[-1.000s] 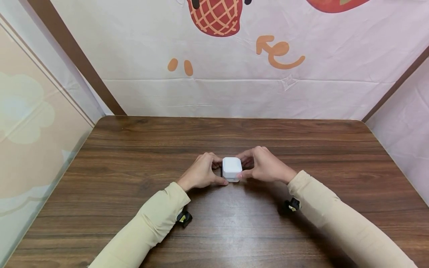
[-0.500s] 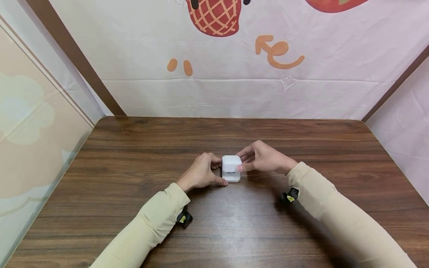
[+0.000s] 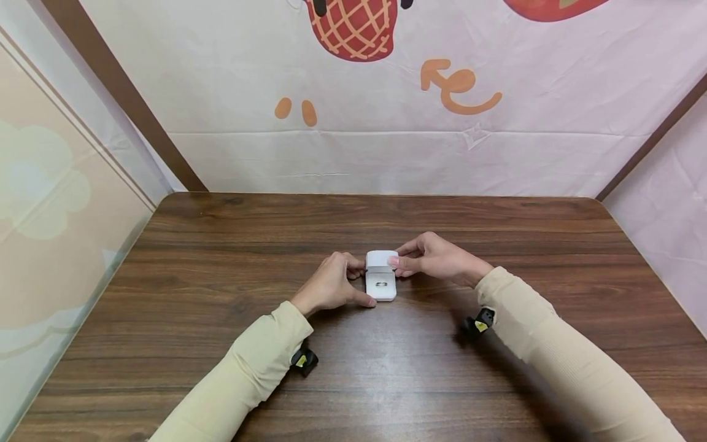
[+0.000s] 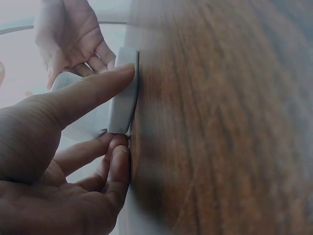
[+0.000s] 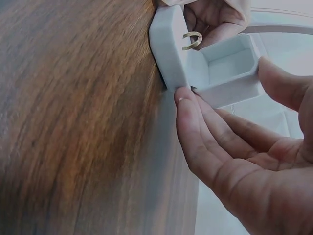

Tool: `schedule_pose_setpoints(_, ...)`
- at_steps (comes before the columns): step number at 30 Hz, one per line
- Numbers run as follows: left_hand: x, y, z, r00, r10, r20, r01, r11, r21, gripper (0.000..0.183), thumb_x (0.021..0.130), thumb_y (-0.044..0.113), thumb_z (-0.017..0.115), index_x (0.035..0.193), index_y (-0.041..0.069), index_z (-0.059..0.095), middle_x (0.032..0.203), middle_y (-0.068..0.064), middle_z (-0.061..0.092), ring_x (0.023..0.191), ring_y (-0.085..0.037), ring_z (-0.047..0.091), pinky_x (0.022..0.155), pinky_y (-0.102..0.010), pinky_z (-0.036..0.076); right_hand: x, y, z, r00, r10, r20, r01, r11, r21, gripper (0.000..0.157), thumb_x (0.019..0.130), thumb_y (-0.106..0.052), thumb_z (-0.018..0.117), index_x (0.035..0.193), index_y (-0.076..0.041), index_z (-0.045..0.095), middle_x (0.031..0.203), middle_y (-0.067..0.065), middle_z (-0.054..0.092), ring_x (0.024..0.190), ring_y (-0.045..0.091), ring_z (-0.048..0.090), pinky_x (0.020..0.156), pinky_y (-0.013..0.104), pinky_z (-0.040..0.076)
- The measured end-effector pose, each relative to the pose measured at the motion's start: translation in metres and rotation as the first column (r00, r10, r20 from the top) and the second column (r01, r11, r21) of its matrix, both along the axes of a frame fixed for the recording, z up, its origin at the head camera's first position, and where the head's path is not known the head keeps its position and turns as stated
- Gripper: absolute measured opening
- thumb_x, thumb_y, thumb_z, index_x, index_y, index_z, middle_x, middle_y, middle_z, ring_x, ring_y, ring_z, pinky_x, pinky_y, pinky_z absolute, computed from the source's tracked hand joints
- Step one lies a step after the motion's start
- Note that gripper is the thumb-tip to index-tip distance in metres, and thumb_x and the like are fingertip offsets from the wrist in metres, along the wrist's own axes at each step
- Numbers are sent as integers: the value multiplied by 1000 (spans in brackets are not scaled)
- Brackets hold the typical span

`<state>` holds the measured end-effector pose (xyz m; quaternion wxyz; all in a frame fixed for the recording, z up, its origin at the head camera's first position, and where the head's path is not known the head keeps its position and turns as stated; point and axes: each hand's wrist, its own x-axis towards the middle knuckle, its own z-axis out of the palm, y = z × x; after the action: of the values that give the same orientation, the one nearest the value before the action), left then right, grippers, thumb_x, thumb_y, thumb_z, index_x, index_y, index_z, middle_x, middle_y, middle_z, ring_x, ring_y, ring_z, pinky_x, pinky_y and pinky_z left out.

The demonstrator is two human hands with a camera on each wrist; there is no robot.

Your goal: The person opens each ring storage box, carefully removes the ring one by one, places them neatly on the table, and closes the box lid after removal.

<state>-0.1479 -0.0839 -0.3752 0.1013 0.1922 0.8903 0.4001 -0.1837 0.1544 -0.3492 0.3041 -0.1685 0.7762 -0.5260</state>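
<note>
Brown tabletop [image 3: 232, 236]: left hand [image 3: 334, 283] and right hand [image 3: 439, 258] grip a white box [image 3: 381, 276], long axis front-to-back (mouth facing the person).

Table: broad dark-brown wood-grain tabletop [image 3: 381, 387], streaks running mostly side to side, far corners rounded, far edge straight; surface glossy, pale light caught at front centre. On it: one small white rounded-square hinged box [image 3: 381, 295], midway across, base flat against the wood, lid raised at the far side, opening toward the near side; near edge of the tabletop outside the head view
</note>
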Motion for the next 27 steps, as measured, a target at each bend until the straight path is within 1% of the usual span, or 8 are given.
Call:
schedule_pose_setpoints(4,0,0,1,1000,11,20,-11,1000,-4,59,63,16,98,115,-1,75,98,-6,70,93,-19,63,84,-33,52,0,1,-2,999,-34,27,34,999,-6,46,102,-16,63,132,17,54,116,23,70,104,28,70,94,42,54)
schedule_pose_setpoints(8,-1,0,2,999,7,33,-7,1000,1,57,63,15,98,114,0,75,97,-6,68,91,-19,63,83,-33,52,3,2,-4,997,-76,2,76,997,-4,47,101,-19,65,132,16,55,113,21,71,103,28,70,93,41,54)
schedule_pose_setpoints(12,-2,0,3,999,3,42,-3,1000,4,57,63,15,98,114,1,75,97,-6,68,90,-19,62,82,-32,51,8,4,-4,990,-130,-62,131,991,11,47,98,-22,69,130,11,60,106,20,74,101,29,71,92,40,55)
schedule_pose_setpoints(14,-2,0,3,999,1,43,-1,1000,3,57,63,15,98,113,1,75,97,-6,68,90,-19,62,82,-31,51,11,6,-3,982,-151,-117,157,987,38,46,96,-25,73,128,6,65,103,16,75,100,25,72,91,38,54)
schedule_pose_setpoints(18,-1,0,3,999,2,39,-2,1000,-3,56,63,15,98,113,1,75,97,-6,68,90,-18,62,82,-32,52,20,9,-3,964,-189,-186,203,977,59,45,90,-28,80,125,-1,70,101,10,76,99,20,71,87,34,54)
schedule_pose_setpoints(22,-1,0,4,999,5,37,-5,1000,-9,57,63,15,98,113,1,75,97,-6,68,91,-18,62,83,-32,52,28,10,-5,946,-225,-233,244,968,57,43,86,-25,83,120,-1,73,102,8,76,96,17,72,82,31,55)
schedule_pose_setpoints(25,-1,0,4,999,4,37,-3,1000,-10,56,63,16,98,112,1,75,96,-5,68,91,-18,62,83,-32,51,34,10,-7,929,-230,-290,263,961,79,36,85,-23,84,114,-2,76,97,5,77,92,14,71,77,27,55)
schedule_pose_setpoints(27,-1,0,3,999,1,35,-1,1000,-8,56,63,16,98,112,1,75,96,-5,68,90,-18,61,83,-32,51,38,9,-8,920,-222,-323,265,960,95,32,85,-21,84,110,-3,78,92,4,77,86,14,72,72,26,54)
